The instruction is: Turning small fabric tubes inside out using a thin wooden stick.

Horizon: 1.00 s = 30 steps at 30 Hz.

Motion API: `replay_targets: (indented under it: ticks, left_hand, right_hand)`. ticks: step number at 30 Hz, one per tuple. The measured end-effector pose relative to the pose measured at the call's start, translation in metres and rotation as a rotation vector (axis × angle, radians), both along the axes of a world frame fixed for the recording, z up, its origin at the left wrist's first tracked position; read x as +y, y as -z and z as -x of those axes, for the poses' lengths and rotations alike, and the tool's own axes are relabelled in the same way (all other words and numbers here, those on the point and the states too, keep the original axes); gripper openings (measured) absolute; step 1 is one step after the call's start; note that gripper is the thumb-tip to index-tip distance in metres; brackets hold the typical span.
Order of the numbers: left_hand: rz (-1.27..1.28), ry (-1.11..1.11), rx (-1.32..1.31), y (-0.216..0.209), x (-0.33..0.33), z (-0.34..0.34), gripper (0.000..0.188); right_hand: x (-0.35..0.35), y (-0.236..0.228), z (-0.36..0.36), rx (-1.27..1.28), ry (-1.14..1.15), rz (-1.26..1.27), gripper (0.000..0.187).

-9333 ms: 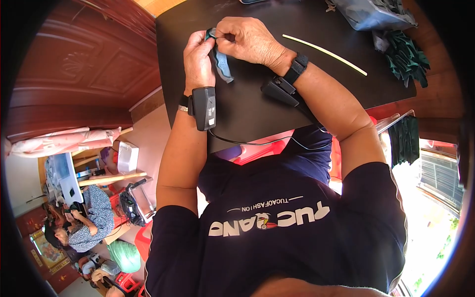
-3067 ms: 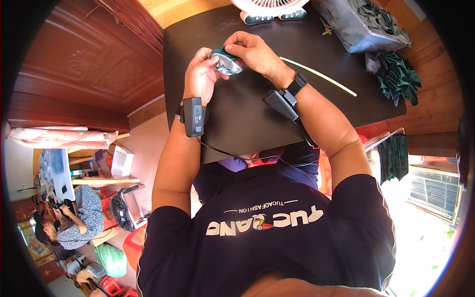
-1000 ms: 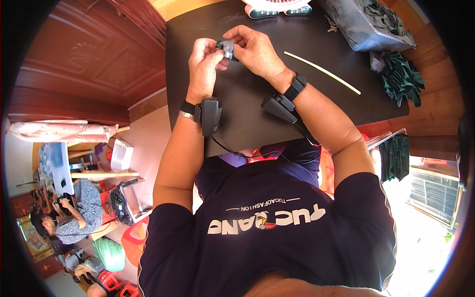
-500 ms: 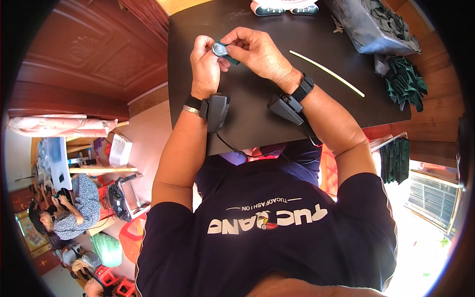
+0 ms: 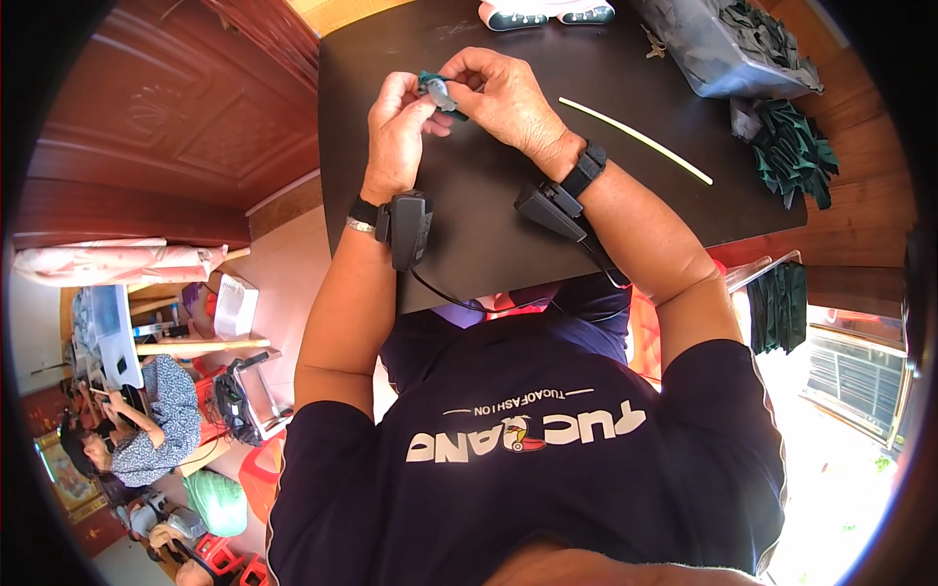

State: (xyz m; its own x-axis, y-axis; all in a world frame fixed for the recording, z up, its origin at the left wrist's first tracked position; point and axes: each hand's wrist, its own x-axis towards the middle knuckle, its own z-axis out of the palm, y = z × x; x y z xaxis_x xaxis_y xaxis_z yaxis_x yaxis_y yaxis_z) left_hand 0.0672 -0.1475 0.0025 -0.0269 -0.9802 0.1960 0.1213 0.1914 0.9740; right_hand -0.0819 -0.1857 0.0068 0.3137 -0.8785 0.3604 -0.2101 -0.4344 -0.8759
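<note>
Between the fingertips of both hands is a small dark green cloth piece (image 5: 428, 80) with a light grey patch on it, held above the dark table (image 5: 469, 215). My left hand (image 5: 396, 137) pinches its left side with thumb and fingers. At its right side, my right hand (image 5: 510, 103) grips it between thumb and bent forefinger. The fingers cover much of the piece, so its full shape is hidden. A thin pale yellow-green strip (image 5: 635, 141) lies on the table to the right of my right hand.
At the far right stands a clear plastic bin (image 5: 699, 54) of grey cloth pieces, with a heap of dark green pieces (image 5: 793, 156) beside it. A small metal object (image 5: 655, 43) lies left of the bin. Dark-and-white shoe shapes (image 5: 547, 15) show at the far edge. Another person (image 5: 161, 420) sits at left.
Both hands have shifted slightly with the view. The cloth piece has turned between my fingers, and its grey patch now looks narrower and more tilted.
</note>
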Motion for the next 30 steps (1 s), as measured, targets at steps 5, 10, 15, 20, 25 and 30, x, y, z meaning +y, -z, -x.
replay_targets:
  ticks: [5, 10, 15, 20, 25, 30]
  left_hand:
    - [0.025, 0.044, 0.120, 0.005, 0.002, 0.004, 0.014]
    - [0.035, 0.069, 0.073, 0.005, 0.001, -0.002, 0.013]
    - [0.024, 0.016, 0.035, 0.004, 0.002, -0.004, 0.010]
    - [-0.002, -0.123, 0.013, 0.006, 0.001, -0.004, 0.004]
    - [-0.028, -0.117, 0.072, 0.006, 0.000, -0.003, 0.013]
    - [-0.027, 0.020, 0.183, 0.001, 0.002, -0.006, 0.023]
  right_hand:
    - [-0.002, -0.002, 0.000, -0.001, 0.089, 0.048, 0.015]
    - [0.005, -0.004, -0.002, -0.095, -0.045, 0.142, 0.011]
    - [0.009, -0.009, -0.001, -0.089, -0.150, 0.088, 0.007]
    - [0.008, -0.012, 0.000, 0.089, -0.125, 0.426, 0.007]
    - [0.010, -0.003, -0.007, -0.024, -0.112, 0.139, 0.010]
    - [0.000, -0.004, 0.001, -0.035, -0.047, -0.044, 0.011]
